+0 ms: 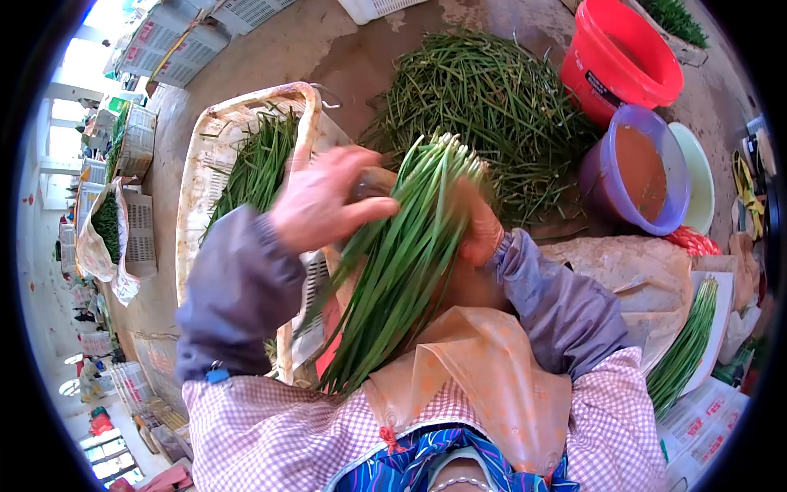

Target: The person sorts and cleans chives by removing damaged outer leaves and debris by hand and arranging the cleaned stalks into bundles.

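Observation:
A bunch of garlic chives (402,246) lies slantwise before my apron (475,361), pale stem ends at the top and leaves hanging toward my lap. On its right side my right hand (479,225) is wrapped around the bunch, partly hidden and blurred. At the upper left of the leaves is my left hand (328,197), thumb stretched out and fingers apart, smeared a little by motion. Nothing shows in its grasp. Beside my left arm stands a dirty white plastic crate (193,180) with more chives (262,164) inside.
A big heap of loose green leaves (484,107) covers the floor ahead. To its right stand a red bucket (611,70), a purple basin (598,168) of brown water and a pale green basin (697,180). Another chive bundle (689,336) lies at right. Stacked crates (168,45) line the upper left.

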### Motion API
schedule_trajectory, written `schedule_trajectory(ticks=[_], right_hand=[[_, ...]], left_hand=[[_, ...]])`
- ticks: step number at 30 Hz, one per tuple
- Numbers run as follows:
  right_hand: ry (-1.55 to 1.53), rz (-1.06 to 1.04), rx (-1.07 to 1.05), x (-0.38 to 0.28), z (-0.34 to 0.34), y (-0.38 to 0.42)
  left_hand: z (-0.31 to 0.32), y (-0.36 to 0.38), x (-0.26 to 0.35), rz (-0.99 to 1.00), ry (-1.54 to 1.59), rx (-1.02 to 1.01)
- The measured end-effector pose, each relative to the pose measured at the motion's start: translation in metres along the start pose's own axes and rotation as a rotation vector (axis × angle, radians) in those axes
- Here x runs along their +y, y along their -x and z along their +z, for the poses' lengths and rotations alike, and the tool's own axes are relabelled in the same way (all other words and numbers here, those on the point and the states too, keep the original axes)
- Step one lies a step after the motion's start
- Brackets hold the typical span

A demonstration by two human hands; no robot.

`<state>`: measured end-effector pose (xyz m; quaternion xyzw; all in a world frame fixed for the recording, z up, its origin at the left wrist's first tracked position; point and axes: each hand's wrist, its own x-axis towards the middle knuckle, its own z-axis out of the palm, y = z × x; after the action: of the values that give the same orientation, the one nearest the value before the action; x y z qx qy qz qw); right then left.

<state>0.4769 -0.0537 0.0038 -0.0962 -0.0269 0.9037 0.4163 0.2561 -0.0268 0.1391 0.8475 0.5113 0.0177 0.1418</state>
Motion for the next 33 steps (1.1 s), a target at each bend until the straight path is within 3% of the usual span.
schedule_trajectory(ticks=[3, 9, 15, 16, 19, 20, 21, 23, 24, 25, 29, 30, 33], right_hand=[[0.095, -0.014, -0.020, -0.010, -0.002, -0.002], [0.200, -0.144, -0.023, -0.038, 0.015, 0.011], [0.209, -0.212, 0.142, -0.050, 0.020, 0.016], [0.243, -0.233, 0.151, -0.051, 0.019, 0.016], [0.270, -0.248, 0.123, -0.053, 0.028, 0.021], [0.286, -0.266, 0.108, -0.050, 0.031, 0.021], [0.302, -0.282, 0.094, -0.048, 0.034, 0.023], [0.385, -0.285, 0.027, -0.045, 0.040, 0.025], [0.449, -0.303, -0.018, -0.043, 0.041, 0.024], [0.514, -0.320, -0.061, -0.043, 0.041, 0.023], [0.943, -0.453, 0.080, -0.051, 0.055, 0.028], [1.006, -0.406, 0.082, -0.057, 0.053, 0.030], [0.979, -0.397, 0.007, -0.061, 0.052, 0.029]], left_hand=[[0.018, -0.035, 0.027, -0.046, 0.110, -0.249], [0.041, -0.029, 0.049, -0.049, 0.714, 0.003], [0.055, -0.017, 0.084, 0.113, 0.524, 0.159], [0.052, -0.014, 0.087, 0.127, 0.535, 0.112], [0.028, -0.019, 0.084, -0.070, 1.311, -0.098], [0.019, -0.022, 0.080, -0.240, 1.453, -0.099], [0.019, -0.030, 0.066, -0.225, 1.241, -0.045], [0.011, -0.043, 0.058, -0.206, 1.287, -0.213], [0.029, -0.044, 0.056, -0.181, 1.566, -0.320], [0.043, -0.046, 0.065, -0.067, 1.639, -0.321], [0.046, -0.045, 0.077, -0.091, 1.793, -0.427], [0.039, -0.044, 0.079, -0.117, 1.794, -0.453], [0.034, -0.044, 0.076, -0.197, 1.826, -0.512]])
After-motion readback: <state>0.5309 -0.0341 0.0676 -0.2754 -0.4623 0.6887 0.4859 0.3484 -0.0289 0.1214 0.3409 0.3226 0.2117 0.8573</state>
